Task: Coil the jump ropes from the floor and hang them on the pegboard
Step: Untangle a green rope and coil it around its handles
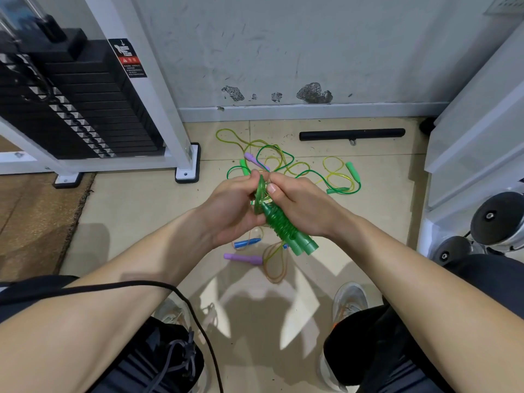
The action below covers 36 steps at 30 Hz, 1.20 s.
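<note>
The left hand (232,207) is gripping the translucent green plastic jump rope (279,224) at frame centre, fingers curled round the cord end of its paired handles. The right hand (300,205) is pinching a loop of the thin cord just above, thumb on top. The cord is sitting wound tight round both handles, which are pointing lower right.

Judging: it is light, with rigid ribbed handles that are easy to grip. The vinyl cord looks springy and slick, so it is likely to unwind unless the tail is kept tucked. Best hold is the handle pair, mid-body.

Upper centre, tangled green and yellow loose ropes (286,165) are lying on the beige tiled floor (127,208). A blue handle (246,243) and a purple handle (242,258) are lying just below the hands. A black bar (351,134) is lying by the scuffed wall. There is a black weight stack (85,109) upper left, a brown mat (34,222) at left and dumbbells (499,219) at the right edge. No pegboard is showing.
</note>
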Each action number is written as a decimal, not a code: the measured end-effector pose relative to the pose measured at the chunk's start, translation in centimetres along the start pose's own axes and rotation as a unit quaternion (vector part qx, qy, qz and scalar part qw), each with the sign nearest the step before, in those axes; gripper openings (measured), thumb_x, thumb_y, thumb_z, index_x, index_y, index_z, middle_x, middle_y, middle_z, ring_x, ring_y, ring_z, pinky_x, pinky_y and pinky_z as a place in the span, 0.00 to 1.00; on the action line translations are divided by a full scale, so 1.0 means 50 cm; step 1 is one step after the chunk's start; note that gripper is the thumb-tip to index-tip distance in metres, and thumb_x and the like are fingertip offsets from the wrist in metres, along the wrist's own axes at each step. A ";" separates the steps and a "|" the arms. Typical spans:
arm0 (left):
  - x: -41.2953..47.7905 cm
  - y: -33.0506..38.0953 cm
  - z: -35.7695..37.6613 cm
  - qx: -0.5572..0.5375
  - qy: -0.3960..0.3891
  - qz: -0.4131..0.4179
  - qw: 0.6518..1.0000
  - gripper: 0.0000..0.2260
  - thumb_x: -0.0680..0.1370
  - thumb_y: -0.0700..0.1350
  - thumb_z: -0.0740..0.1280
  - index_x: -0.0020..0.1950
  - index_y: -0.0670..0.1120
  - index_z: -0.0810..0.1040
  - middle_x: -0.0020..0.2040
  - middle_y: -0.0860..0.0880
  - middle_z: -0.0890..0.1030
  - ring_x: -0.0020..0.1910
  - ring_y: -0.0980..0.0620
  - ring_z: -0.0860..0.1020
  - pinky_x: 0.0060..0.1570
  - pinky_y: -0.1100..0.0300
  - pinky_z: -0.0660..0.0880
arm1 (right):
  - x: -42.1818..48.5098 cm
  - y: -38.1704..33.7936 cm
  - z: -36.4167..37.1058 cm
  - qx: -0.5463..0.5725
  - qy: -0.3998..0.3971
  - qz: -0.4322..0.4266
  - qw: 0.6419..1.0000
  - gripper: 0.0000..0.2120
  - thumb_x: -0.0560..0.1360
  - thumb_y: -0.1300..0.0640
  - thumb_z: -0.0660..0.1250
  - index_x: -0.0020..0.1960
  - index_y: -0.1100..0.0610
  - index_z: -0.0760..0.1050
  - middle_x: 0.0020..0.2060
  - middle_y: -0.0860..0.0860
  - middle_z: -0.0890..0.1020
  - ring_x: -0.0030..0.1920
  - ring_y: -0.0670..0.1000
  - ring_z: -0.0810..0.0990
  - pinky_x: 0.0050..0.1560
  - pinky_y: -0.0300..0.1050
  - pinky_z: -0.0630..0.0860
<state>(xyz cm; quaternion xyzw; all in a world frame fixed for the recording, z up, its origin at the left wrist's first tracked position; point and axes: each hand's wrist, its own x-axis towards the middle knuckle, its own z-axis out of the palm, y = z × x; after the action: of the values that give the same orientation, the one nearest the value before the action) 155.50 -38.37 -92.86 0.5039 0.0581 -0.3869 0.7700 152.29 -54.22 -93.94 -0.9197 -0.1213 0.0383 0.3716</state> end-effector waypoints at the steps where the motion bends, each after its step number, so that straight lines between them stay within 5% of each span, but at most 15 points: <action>1: -0.001 0.000 0.002 0.005 -0.007 0.010 1.000 0.16 0.84 0.42 0.57 0.66 0.34 0.73 0.56 0.38 0.75 0.53 0.44 0.76 0.54 0.51 0.79 | 0.000 0.002 -0.001 0.001 0.004 0.000 1.000 0.12 0.84 0.52 0.53 0.63 0.44 0.71 0.46 0.50 0.81 0.47 0.54 0.78 0.50 0.52 0.75; 3: -0.001 -0.003 0.005 0.036 -0.007 0.029 0.999 0.11 0.83 0.38 0.59 0.61 0.37 0.76 0.51 0.39 0.76 0.45 0.47 0.78 0.49 0.52 0.79 | 0.000 0.001 -0.001 0.000 0.008 -0.003 1.000 0.10 0.84 0.52 0.53 0.60 0.42 0.70 0.43 0.48 0.80 0.45 0.53 0.77 0.48 0.52 0.75; 7: 0.002 -0.007 0.013 0.114 0.064 0.076 0.989 0.13 0.85 0.45 0.56 0.62 0.41 0.77 0.44 0.45 0.81 0.41 0.49 0.79 0.46 0.46 0.81 | 0.002 0.000 0.010 0.009 0.038 -0.002 0.999 0.03 0.83 0.51 0.56 0.53 0.43 0.67 0.34 0.41 0.72 0.36 0.45 0.73 0.41 0.48 0.67; 11: 0.007 -0.006 0.016 0.146 0.123 0.115 0.975 0.12 0.86 0.46 0.55 0.62 0.43 0.75 0.37 0.53 0.80 0.41 0.49 0.80 0.48 0.42 0.80 | 0.000 -0.011 0.006 0.018 0.062 -0.024 0.998 0.17 0.81 0.54 0.60 0.70 0.45 0.67 0.34 0.30 0.73 0.35 0.33 0.71 0.38 0.36 0.65; 14: 0.006 -0.012 0.021 0.148 0.155 0.114 0.970 0.11 0.85 0.46 0.56 0.63 0.44 0.74 0.44 0.49 0.80 0.43 0.49 0.81 0.44 0.45 0.81 | 0.003 -0.008 0.004 0.043 0.074 -0.036 0.996 0.16 0.80 0.54 0.62 0.67 0.43 0.69 0.30 0.44 0.71 0.34 0.44 0.72 0.37 0.39 0.65; 20: 0.008 -0.027 0.028 0.160 0.205 0.125 0.958 0.06 0.85 0.46 0.58 0.54 0.48 0.74 0.48 0.43 0.78 0.37 0.51 0.78 0.33 0.56 0.77 | 0.009 0.003 0.008 0.019 0.111 -0.026 0.993 0.07 0.81 0.54 0.61 0.59 0.47 0.72 0.32 0.51 0.75 0.31 0.48 0.74 0.37 0.49 0.72; 23: 0.008 -0.022 0.027 0.153 0.215 0.129 0.956 0.07 0.85 0.46 0.58 0.53 0.48 0.75 0.46 0.44 0.79 0.36 0.51 0.79 0.30 0.57 0.78 | 0.010 0.004 0.006 0.062 0.121 0.004 0.991 0.03 0.81 0.54 0.60 0.52 0.47 0.70 0.32 0.52 0.77 0.33 0.53 0.78 0.38 0.55 0.76; 27: 0.005 -0.009 0.023 0.136 0.212 0.130 0.959 0.12 0.86 0.45 0.55 0.52 0.43 0.77 0.44 0.44 0.82 0.38 0.46 0.82 0.35 0.53 0.81 | 0.011 -0.001 0.002 0.183 0.116 0.069 0.974 0.04 0.81 0.59 0.62 0.46 0.54 0.71 0.35 0.53 0.76 0.31 0.43 0.80 0.37 0.49 0.76; 31: 0.003 0.002 0.014 0.139 0.220 0.129 0.957 0.16 0.86 0.45 0.53 0.55 0.39 0.78 0.44 0.43 0.83 0.40 0.45 0.81 0.36 0.55 0.80 | 0.016 0.013 -0.006 0.234 0.097 0.125 0.959 0.06 0.78 0.60 0.64 0.41 0.55 0.74 0.37 0.56 0.76 0.30 0.51 0.79 0.33 0.55 0.81; 36: -0.001 0.002 0.013 0.166 0.208 0.119 0.957 0.14 0.86 0.45 0.56 0.49 0.44 0.79 0.36 0.47 0.81 0.34 0.49 0.79 0.31 0.59 0.78 | 0.019 0.009 0.001 0.227 0.093 0.123 0.962 0.03 0.77 0.56 0.67 0.44 0.50 0.78 0.33 0.46 0.78 0.33 0.57 0.81 0.36 0.57 0.82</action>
<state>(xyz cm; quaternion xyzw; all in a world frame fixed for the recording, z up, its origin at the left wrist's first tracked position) 155.33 -38.88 -92.45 0.6974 0.0915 -0.1834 0.6867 153.29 -54.29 -94.27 -0.8183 0.0399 0.0243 0.5729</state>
